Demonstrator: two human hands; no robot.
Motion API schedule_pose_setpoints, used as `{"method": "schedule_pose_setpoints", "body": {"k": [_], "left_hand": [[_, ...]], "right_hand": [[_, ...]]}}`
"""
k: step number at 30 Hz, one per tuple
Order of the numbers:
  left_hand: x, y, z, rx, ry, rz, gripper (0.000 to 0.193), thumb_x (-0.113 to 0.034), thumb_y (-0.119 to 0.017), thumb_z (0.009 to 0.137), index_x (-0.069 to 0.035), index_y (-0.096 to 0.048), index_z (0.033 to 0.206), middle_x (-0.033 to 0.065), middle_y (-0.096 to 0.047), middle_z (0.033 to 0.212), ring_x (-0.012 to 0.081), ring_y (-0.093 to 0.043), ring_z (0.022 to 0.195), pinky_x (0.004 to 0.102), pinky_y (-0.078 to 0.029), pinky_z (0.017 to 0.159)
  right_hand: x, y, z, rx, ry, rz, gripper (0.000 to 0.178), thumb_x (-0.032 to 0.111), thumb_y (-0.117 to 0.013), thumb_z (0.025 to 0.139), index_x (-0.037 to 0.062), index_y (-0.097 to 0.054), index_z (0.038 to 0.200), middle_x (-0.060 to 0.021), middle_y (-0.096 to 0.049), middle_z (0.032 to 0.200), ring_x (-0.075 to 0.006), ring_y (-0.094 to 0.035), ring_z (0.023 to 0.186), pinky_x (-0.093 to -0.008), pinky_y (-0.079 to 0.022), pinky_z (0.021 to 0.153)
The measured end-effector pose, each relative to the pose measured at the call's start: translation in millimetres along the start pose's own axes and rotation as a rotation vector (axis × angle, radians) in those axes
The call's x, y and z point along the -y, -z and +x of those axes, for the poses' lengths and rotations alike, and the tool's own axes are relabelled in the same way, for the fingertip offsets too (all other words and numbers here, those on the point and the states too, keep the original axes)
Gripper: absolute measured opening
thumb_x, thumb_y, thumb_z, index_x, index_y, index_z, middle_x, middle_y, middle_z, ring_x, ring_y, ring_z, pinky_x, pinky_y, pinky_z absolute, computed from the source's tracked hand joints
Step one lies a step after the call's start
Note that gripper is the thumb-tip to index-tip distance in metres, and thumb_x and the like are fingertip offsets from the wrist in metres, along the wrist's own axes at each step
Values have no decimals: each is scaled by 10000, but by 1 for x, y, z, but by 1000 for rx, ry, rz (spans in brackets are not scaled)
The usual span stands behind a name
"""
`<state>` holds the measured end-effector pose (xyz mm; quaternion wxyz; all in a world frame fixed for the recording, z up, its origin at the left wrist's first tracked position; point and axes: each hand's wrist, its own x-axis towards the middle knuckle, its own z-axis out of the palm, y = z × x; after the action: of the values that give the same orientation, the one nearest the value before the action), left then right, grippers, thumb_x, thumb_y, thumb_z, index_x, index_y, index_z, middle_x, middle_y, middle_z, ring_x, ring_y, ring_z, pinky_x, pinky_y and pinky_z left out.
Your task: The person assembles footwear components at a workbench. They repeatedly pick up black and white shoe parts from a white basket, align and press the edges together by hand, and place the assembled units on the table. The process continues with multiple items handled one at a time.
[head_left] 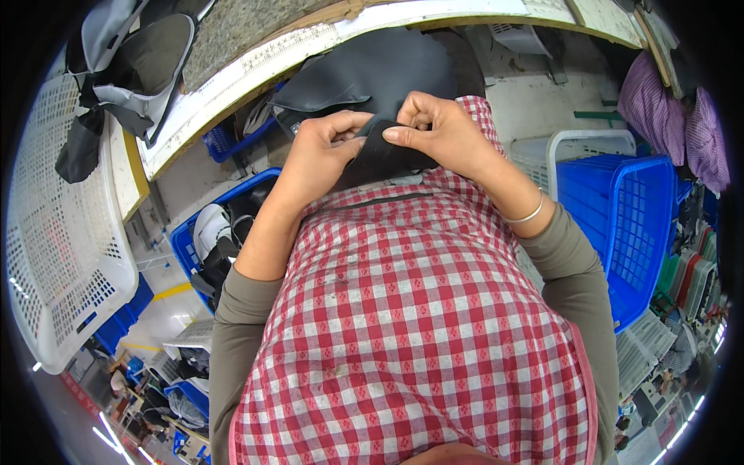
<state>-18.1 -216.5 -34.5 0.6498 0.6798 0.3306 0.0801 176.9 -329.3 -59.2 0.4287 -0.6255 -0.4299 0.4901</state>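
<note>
A piece of black sheet material (381, 159) lies over my lap, its upper edge folded up between my hands. My left hand (319, 153) pinches that edge from the left with thumb and fingers. My right hand (446, 133) grips the same edge just to the right, thumb on the front face and fingers curled behind it. Beyond my hands spreads a larger smooth dark grey piece (380, 66); whether it joins the black one I cannot tell. My red and white checked apron (403, 294) lies beneath.
A worktable (256, 74) with a pale worn edge runs across the far side. Grey and black cut pieces (147, 70) hang over its left end, by a white basket (66, 232). Blue crates stand left (186, 248) and right (620, 225). Purple striped cloth (651, 108) hangs far right.
</note>
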Motion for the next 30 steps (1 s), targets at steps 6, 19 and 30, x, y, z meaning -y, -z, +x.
{"method": "schedule_pose_setpoints", "body": {"k": [6,19,30], "left_hand": [[3,2,3,29,40,-17,320,102,-627,902,58,-703,1209,65,-737,1066,101,-672,921,251,-546,855],[4,16,12,114,130,-178,234,-65,-734,939,50,-744,1142,29,-691,1009,67,-615,909,217,-484,800],[-7,11,8,-25,-161,195,120,-37,-752,874,34,-768,969,30,-678,800,86,-601,718,258,-470,650]], "right_hand": [[-1,-1,0,3,-40,19,260,196,-809,917,61,-593,866,35,-602,710,-28,-494,651,-225,-393,577],[-9,-6,3,0,-110,-39,238,200,-821,894,39,-647,871,-11,-698,759,-62,-605,675,-253,-475,607],[29,43,31,155,438,-302,487,296,-861,794,43,-670,1164,-105,-771,1052,-215,-721,878,-326,-567,773]]}}
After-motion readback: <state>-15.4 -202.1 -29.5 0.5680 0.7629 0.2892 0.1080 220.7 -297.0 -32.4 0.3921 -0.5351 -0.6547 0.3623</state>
